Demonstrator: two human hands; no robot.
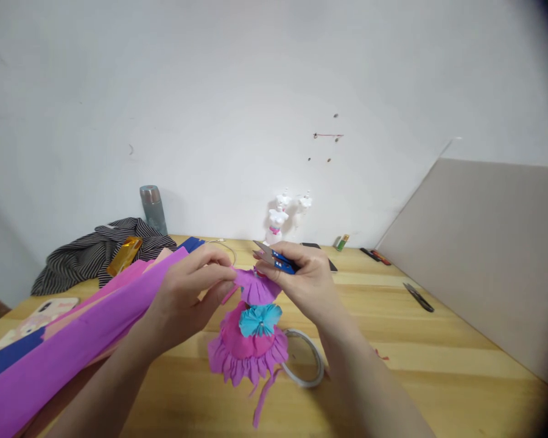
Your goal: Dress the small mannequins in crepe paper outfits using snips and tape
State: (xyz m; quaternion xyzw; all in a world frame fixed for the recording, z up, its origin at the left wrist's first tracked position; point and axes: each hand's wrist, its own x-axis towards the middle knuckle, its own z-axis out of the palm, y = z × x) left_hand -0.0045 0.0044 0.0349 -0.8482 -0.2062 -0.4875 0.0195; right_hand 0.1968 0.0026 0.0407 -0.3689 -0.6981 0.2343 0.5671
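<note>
My left hand [189,295] pinches the left edge of a gathered purple crepe paper ruffle [258,291]. My right hand [308,277] holds small scissors [281,260] with blue handles, blades pointing left, while its thumb and fingertips press the ruffle's right side. Below the ruffle is a small paper dress [240,337] with a pink skirt and purple frilled hem. A turquoise pleated paper flower [260,320] sits at its front. One narrow purple strip [263,398] trails down from the hem. Whatever lies under the ruffle is mostly hidden.
A tape roll [320,368] lies right of the dress. Crepe paper sheets [86,331] cover the table's left side, with striped cloth [84,255] and a flask [153,210] behind. White figurines [277,219] stand near the wall. Dark scissors [419,297] lie at right.
</note>
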